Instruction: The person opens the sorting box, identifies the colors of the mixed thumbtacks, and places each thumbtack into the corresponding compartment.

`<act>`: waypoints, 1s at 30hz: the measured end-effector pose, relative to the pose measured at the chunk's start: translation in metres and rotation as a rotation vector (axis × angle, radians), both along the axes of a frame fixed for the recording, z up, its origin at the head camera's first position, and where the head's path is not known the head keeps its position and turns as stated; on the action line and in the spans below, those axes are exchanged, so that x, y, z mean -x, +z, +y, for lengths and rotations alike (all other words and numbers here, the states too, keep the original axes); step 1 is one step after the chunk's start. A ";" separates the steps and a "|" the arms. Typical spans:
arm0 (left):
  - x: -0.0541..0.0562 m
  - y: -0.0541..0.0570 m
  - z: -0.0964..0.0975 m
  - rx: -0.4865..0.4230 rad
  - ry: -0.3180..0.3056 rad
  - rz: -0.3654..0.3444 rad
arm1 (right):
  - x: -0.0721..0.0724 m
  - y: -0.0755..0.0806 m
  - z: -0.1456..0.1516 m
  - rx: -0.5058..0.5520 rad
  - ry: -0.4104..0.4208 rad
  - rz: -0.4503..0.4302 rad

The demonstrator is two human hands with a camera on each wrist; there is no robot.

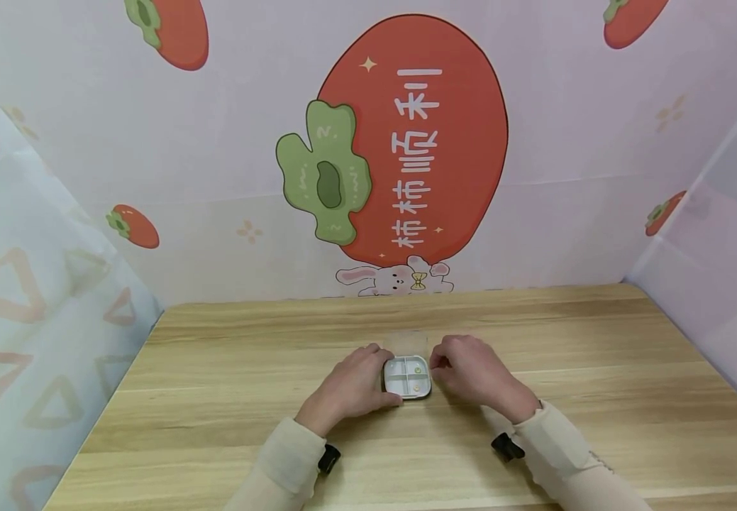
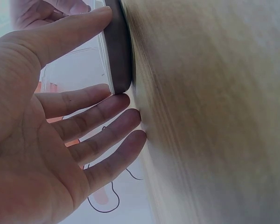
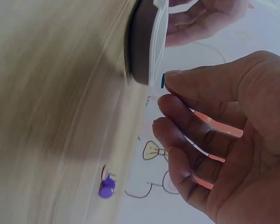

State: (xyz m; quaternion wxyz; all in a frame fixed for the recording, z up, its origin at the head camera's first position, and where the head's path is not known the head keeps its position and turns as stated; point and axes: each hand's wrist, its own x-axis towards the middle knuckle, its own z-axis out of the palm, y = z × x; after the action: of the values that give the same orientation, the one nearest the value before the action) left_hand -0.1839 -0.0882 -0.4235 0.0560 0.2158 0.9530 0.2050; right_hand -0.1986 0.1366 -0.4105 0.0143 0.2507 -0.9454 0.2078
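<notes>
A small square compartment box with a white inside and dark underside lies on the table, its clear lid raised at the back. Tiny yellowish and orange pieces sit in its right-hand compartments. My left hand holds the box from the left, thumb at the near edge and index finger at the far corner. Just right of the box, my right hand pinches a tiny teal piece between thumb and index finger; most of the piece is hidden.
In the right wrist view, a purple round-headed piece and a small pinkish disc with thin pins lie on the wooden table. A printed cloth wall stands behind the table. Black wrist devices sit below the cuffs.
</notes>
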 end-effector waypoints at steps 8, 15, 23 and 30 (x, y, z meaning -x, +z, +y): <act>-0.001 0.000 0.000 0.002 0.000 -0.003 | -0.004 -0.001 -0.012 -0.001 0.029 0.023; -0.001 0.001 -0.001 0.007 -0.007 0.004 | -0.007 -0.002 -0.023 0.003 0.062 0.023; -0.001 0.001 -0.002 0.005 -0.027 0.019 | -0.008 -0.003 -0.031 -0.007 0.095 0.037; -0.001 0.001 -0.002 -0.003 -0.028 0.017 | -0.009 -0.004 -0.036 -0.005 0.111 0.036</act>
State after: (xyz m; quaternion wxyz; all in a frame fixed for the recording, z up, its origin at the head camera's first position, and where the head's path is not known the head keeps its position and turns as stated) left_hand -0.1829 -0.0907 -0.4224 0.0505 0.2311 0.9500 0.2039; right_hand -0.1901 0.1006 -0.4147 0.0189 0.3064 -0.9302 0.2014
